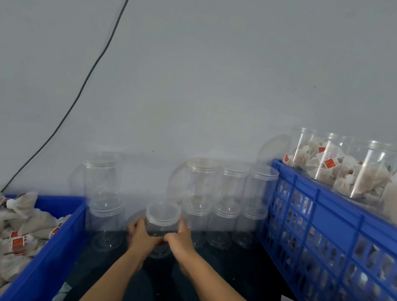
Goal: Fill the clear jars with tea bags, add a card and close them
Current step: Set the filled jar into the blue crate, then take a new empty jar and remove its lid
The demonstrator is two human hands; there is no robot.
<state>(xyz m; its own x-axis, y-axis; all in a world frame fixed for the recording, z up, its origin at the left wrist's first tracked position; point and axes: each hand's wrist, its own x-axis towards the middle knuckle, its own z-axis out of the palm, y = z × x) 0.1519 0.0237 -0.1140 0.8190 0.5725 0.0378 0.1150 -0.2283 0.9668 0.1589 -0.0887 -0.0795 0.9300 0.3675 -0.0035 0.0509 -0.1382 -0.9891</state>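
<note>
fingers of the left hand (141,234) and right hand (180,238) curl round an empty lidded clear jar (162,220) before stacked jars; it looks light, thin-walled and slick, best gripped low on both sides.

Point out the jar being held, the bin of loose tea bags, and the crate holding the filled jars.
held jar (162,216): head view, on its clear lidded top, above both hands.
tea bag bin (44,252): head view, on its blue right wall.
blue crate (330,226): head view, on its slotted side wall.
</note>
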